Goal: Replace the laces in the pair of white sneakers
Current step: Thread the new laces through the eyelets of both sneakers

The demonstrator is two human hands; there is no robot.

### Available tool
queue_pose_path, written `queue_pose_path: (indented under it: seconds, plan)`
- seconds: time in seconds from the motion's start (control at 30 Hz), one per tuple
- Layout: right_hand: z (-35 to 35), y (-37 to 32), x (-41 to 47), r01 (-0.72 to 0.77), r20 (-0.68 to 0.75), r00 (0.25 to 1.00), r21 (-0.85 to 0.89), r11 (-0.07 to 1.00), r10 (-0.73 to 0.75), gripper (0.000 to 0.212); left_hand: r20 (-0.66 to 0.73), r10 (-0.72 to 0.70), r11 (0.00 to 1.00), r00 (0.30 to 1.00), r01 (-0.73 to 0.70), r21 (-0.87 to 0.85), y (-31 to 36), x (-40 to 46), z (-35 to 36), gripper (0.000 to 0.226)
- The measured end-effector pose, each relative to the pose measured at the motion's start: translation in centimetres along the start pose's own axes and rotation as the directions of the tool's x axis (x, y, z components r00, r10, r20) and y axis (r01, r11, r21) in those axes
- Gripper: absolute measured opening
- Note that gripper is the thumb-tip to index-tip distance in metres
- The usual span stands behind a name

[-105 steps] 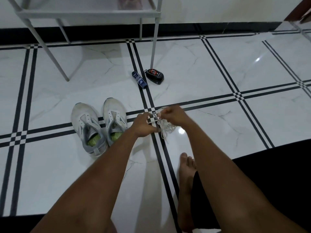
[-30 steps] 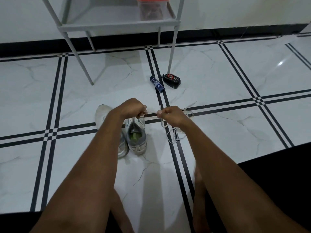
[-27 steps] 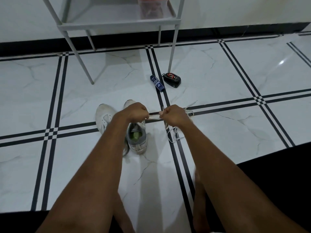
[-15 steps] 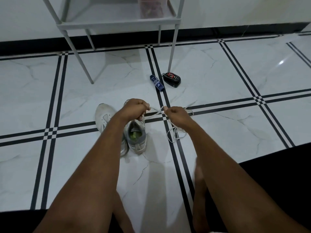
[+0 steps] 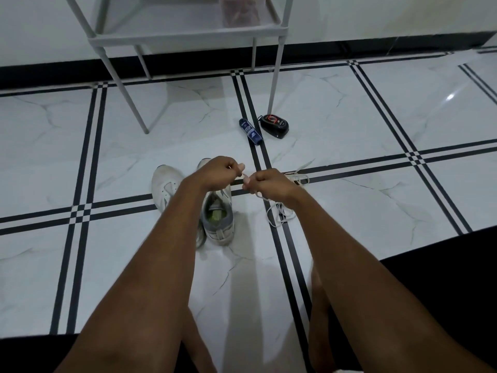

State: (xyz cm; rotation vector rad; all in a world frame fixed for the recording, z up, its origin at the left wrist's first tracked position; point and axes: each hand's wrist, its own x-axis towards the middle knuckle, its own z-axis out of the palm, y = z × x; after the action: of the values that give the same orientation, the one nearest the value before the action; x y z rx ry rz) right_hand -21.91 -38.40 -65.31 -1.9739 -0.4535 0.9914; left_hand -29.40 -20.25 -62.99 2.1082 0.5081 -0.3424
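— What's the floor?
— White marble tiles [image 5: 336,125], black stripes; I see a rack [image 5: 188,36] far.
— Hands?
— My left hand [image 5: 217,173] and right hand [image 5: 269,184] pinch a lace [image 5: 279,214]; sneakers [image 5: 217,214] left.

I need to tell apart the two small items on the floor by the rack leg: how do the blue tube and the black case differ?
The slim blue tube is long and narrow; the black case with a red emblem is squat and rounded. The tube lies on the black tile stripe, the case on white marble to its right. Both lie loose and untouched beyond the hands.
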Motion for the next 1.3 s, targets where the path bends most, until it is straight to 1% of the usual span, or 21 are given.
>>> queue_pose_path:
  seconds: [0.07,0.1,0.17,0.2,0.27,0.3,0.37,0.43,0.5,0.53,0.57,0.6,0.63,0.67,0.7,0.77,0.87,0.97,1.07,1.2,1.3]
  plan:
    - [-0.1,0.7,0.3,-0.014,-0.042,0.999,-0.002,1.000,0.014,0.028,-0.003,-0.013,0.996,1.000,0.013,0.091,-0.8,0.1,-0.8,0.033]
    - [-0.4,1.1,0.5,-0.041,-0.093,0.995,-0.048,0.998,0.037,0.027,-0.006,-0.037,0.991,0.999,0.037,0.131,-1.3,0.2,-1.1,0.035]
    - [-1.3,1.9,0.8,-0.113,-0.203,0.977,-0.231,0.966,0.066,0.028,-0.026,-0.075,0.982,0.997,0.078,0.170,-2.2,-0.1,-1.4,0.043]
    - [-1.7,2.1,0.8,-0.145,-0.228,0.971,-0.328,0.934,0.071,0.030,-0.039,-0.089,0.982,0.995,0.094,0.162,-2.5,-0.2,-1.4,0.048]
    - [-1.7,2.1,0.7,-0.139,-0.190,0.981,-0.488,0.862,0.051,0.035,-0.043,-0.089,0.990,0.995,0.093,0.104,-2.8,-0.2,-0.9,0.047]
    - [-1.4,1.9,0.6,-0.101,-0.154,0.988,-0.511,0.854,0.025,0.036,-0.023,-0.089,0.993,0.996,0.091,0.079,-2.8,-0.2,-0.7,0.043]
    - [-0.2,1.2,0.2,0.002,-0.084,0.996,-0.385,0.923,-0.037,0.042,0.007,-0.068,0.997,0.998,0.068,0.043,-2.3,-0.3,0.1,0.035]
    - [1.1,0.7,0.2,0.099,-0.042,0.993,-0.257,0.961,-0.113,0.037,0.002,-0.047,0.999,0.999,0.047,-0.014,-1.7,-0.4,0.5,0.037]
    - [1.9,0.7,0.5,0.145,-0.067,0.985,-0.179,0.973,-0.159,0.026,-0.029,-0.015,0.997,0.999,0.013,-0.070,-1.4,-0.3,0.5,0.041]
    - [2.1,0.8,0.6,0.142,-0.090,0.984,-0.096,0.985,-0.151,0.025,-0.060,-0.011,0.997,0.998,0.006,-0.076,-1.6,-0.1,0.5,0.044]
    - [2.2,1.0,0.7,0.125,-0.114,0.986,0.019,0.992,-0.122,0.025,-0.105,-0.024,0.999,0.994,0.020,-0.042,-1.9,-0.1,0.5,0.047]
    - [2.1,1.2,0.8,0.104,-0.134,0.987,0.127,0.986,-0.087,0.024,-0.160,-0.039,0.998,0.986,0.048,0.049,-2.6,0.0,0.6,0.051]
    - [2.0,1.4,0.8,0.086,-0.151,0.987,0.208,0.974,-0.055,0.024,-0.205,-0.057,0.978,0.977,0.096,0.186,-3.5,0.1,0.9,0.054]
    - [1.8,1.6,0.8,0.066,-0.166,0.986,0.237,0.969,-0.027,0.024,-0.225,-0.082,0.939,0.971,0.150,0.308,-4.6,-0.1,1.5,0.054]
    - [1.6,1.9,0.8,0.042,-0.178,0.984,0.231,0.972,-0.001,0.024,-0.212,-0.116,0.900,0.970,0.193,0.390,-5.9,-0.3,2.3,0.054]
    - [1.4,2.4,0.9,0.009,-0.192,0.981,0.189,0.982,0.028,0.024,-0.183,-0.159,0.873,0.970,0.225,0.433,-7.8,-1.1,3.8,0.052]
    - [1.7,3.0,1.2,-0.002,-0.214,0.976,0.152,0.988,0.035,0.024,-0.213,-0.162,0.907,0.964,0.230,0.352,-7.4,-1.8,4.7,0.040]
    - [2.4,3.6,1.3,0.014,-0.211,0.977,0.001,1.000,-0.014,0.024,-0.123,-0.237,0.924,0.964,0.262,0.278,-6.4,-1.9,4.6,0.026]
    - [2.9,4.6,1.1,0.018,-0.212,0.976,-0.159,0.987,-0.052,0.032,-0.088,-0.257,0.937,0.962,0.270,0.219,-7.1,-2.4,5.9,0.030]
    - [3.4,6.1,0.8,-0.001,-0.206,0.977,-0.220,0.976,-0.045,0.018,-0.098,-0.248,0.945,0.964,0.263,0.192,-8.2,-2.7,7.9,0.042]
    - [3.9,6.5,0.9,0.005,-0.214,0.975,-0.279,0.960,-0.067,0.017,-0.133,-0.281,0.951,0.950,0.294,0.095,-8.3,-2.6,8.1,0.038]
